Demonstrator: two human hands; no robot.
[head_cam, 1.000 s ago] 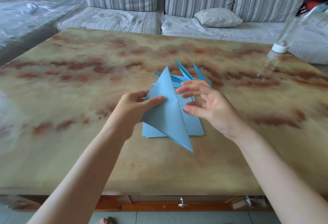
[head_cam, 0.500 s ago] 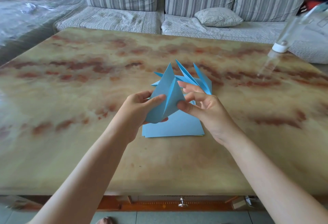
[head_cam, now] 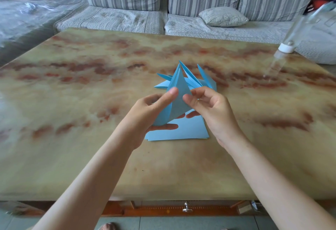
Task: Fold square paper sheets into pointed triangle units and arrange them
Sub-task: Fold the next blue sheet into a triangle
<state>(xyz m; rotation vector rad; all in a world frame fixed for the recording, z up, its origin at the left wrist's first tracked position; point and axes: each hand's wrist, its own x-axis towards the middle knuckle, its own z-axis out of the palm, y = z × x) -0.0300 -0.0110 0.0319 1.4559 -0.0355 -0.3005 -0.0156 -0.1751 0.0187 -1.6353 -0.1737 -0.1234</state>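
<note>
Across the marbled table (head_cam: 76, 157), which fills most of the view, both hands work near the middle. The left hand (head_cam: 145, 113) grips the half-folded blue unit (head_cam: 179, 84) from the left, thumb laid on its near face and fingers curled beneath. The right hand (head_cam: 216, 111) pinches the unit's right edge between thumb and fingertips. The unit stands upright above the stack of flat blue sheets (head_cam: 181, 132), with the finished pointed units (head_cam: 207, 80) clustered just beyond it. My judgement of the risk: if either pinch slackens, the flaps could spring open or the crease run crooked, and a dropped wrist could scatter the finished cluster or skew the stack. No brand, label or writing can be read anywhere
</note>
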